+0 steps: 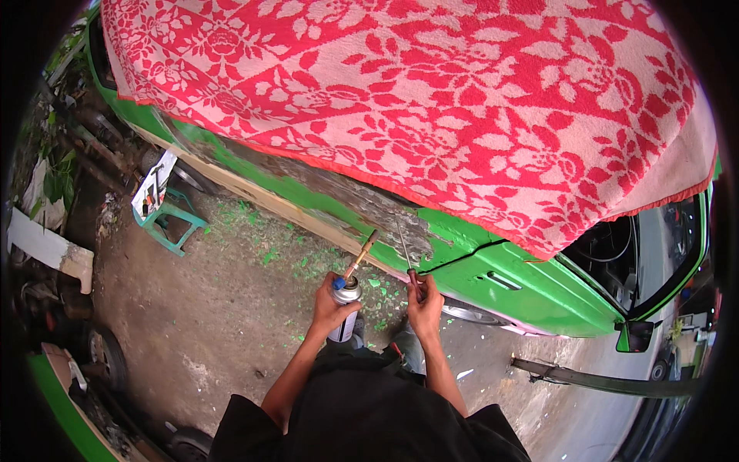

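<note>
Head view: left hand [328, 309] clamped round a gas torch [349, 293], right hand [425, 309] round a thin-shafted tool [412, 275].

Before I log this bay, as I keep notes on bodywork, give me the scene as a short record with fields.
Left grip: closed around a metal canister fitted with a brass-coloured torch nozzle
Right grip: closed on the dark red handle of a thin tool
Vehicle: green, with a rough grey-brown patch along its side
Cover: red and pink floral cloth draped over the vehicle
Ground: green flakes scattered beside the vehicle
Left side: teal stool
Unclear: whether the tool's tip touches the vehicle
</note>
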Available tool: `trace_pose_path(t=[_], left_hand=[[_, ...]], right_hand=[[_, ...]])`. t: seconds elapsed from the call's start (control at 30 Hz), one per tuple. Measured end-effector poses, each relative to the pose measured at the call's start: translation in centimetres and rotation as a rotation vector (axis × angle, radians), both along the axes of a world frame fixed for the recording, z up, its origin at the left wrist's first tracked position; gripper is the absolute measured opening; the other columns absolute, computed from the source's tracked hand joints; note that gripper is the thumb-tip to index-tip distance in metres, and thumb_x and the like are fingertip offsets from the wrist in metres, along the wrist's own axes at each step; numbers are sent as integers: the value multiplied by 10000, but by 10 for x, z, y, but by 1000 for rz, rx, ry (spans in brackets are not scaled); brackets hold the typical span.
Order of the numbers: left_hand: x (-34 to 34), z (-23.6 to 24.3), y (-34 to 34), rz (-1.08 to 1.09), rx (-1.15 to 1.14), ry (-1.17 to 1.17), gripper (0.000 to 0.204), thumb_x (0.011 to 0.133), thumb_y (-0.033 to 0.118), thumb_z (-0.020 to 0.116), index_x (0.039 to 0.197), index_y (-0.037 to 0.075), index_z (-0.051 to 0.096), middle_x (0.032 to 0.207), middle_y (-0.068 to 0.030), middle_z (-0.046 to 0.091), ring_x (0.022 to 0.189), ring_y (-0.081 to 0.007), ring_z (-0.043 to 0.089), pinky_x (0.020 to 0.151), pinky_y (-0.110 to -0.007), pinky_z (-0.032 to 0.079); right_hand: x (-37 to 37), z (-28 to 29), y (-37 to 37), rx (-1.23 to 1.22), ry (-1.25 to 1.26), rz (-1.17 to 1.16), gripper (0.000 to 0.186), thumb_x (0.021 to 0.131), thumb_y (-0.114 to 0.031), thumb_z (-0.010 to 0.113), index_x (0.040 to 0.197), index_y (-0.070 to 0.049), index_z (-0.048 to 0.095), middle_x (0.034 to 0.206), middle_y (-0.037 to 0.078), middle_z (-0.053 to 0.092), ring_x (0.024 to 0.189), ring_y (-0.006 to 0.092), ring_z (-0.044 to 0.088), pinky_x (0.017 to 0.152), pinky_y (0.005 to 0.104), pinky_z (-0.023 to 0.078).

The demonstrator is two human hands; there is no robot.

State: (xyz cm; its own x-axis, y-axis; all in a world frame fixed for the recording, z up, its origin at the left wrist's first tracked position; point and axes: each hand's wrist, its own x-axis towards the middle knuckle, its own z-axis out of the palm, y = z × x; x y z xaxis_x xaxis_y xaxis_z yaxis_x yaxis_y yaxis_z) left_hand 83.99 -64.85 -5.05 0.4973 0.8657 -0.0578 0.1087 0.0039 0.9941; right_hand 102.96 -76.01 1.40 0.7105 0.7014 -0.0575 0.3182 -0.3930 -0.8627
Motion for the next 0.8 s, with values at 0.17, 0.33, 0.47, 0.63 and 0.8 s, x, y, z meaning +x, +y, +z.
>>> trace_pose_path(t=[0.17, 0.33, 0.47, 0.63, 0.8], left_hand=[[1, -14, 4, -8, -28, -54, 486, 606, 73, 811, 962, 81, 481, 837, -8, 587, 781, -112, 584, 721, -298, 476], [4, -10, 9, -25, 21, -5, 490, 589, 114, 823, 937, 69, 480, 826, -44, 622, 773, -139, 607, 716, -313, 495], [9, -3, 8, 10, -111, -97, 485, 587, 128, 825, 929, 63, 487, 806, -53, 635, 764, -142, 611, 705, -310, 499], [12, -14, 16, 7, -8, -61, 458, 612, 78, 795, 961, 63, 499, 833, -40, 635, 775, -139, 610, 714, -310, 496], [21, -2, 20, 28, -111, -107, 421, 616, 82, 797, 925, 57, 513, 833, -42, 645, 756, -135, 615, 692, -303, 499]], right_hand=[[-5, -13, 4, 115, -92, -5, 191, 892, -53, 624, 1071, 7, 594, 835, 215, 692, 623, 251, 666, 606, 357, 505], [7, -31, 12, 172, -152, 37, 160, 886, -45, 627, 1040, -4, 608, 781, 230, 655, 574, 243, 617, 558, 354, 478], [3, -13, 10, 138, -106, 28, 178, 879, -41, 623, 1049, 7, 605, 734, 218, 633, 584, 297, 614, 564, 389, 471], [3, -23, 17, -18, -133, 67, 219, 894, 1, 618, 1111, 27, 602, 839, 167, 697, 692, 192, 683, 596, 321, 518], [4, -26, 6, 187, -37, -20, 166, 869, -39, 640, 1023, 6, 599, 768, 236, 647, 631, 347, 628, 589, 425, 467]])
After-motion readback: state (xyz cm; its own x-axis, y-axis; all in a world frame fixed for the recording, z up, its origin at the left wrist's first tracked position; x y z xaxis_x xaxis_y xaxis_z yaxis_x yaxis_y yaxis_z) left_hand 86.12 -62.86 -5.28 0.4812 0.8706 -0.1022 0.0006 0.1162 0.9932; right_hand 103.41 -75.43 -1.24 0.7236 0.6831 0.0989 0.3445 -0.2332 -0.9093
